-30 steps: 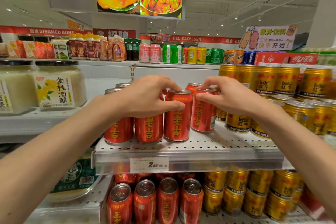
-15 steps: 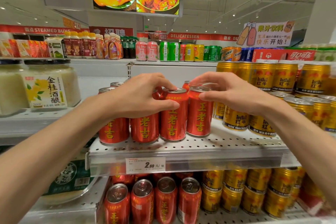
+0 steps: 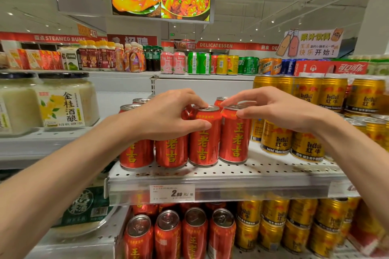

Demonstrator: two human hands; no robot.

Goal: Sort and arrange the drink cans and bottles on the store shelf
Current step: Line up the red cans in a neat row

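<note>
As fluorescent light falls across a supermarket drinks aisle, a person tidies a perforated metal shelf (image 3: 273, 171) carrying a front row of four red herbal-tea cans (image 3: 171, 150), with gold energy-drink cans (image 3: 307, 145) stacked just beside them to the right and large jars of rice wine (image 3: 63, 103) on the neighbouring shelf to the left. More red and gold cans fill the tier below, under a price tag (image 3: 172, 193).

Both hands work the top of the row. The left hand (image 3: 162, 118) is cupped over the second can, its thumb pressed against the side of the third red can (image 3: 203, 139) and a fingertip on that can's rim. The right hand (image 3: 280, 111) is loosely open, thumb touching the upper side of the fourth red can (image 3: 235, 135), fingers reaching over its lid; it does not appear to be clamped around it.

To do this step well, the cans are best nudged from near the top with light, even pressure, kept upright, labels turned forward and bases lined up along the shelf's front edge, so none tips into the gold stack.

Compared with a second ago, the fourth can, then tilted and raised in the right hand, now stands flat on the shelf beside the third, and the right hand's grip has relaxed.
</note>
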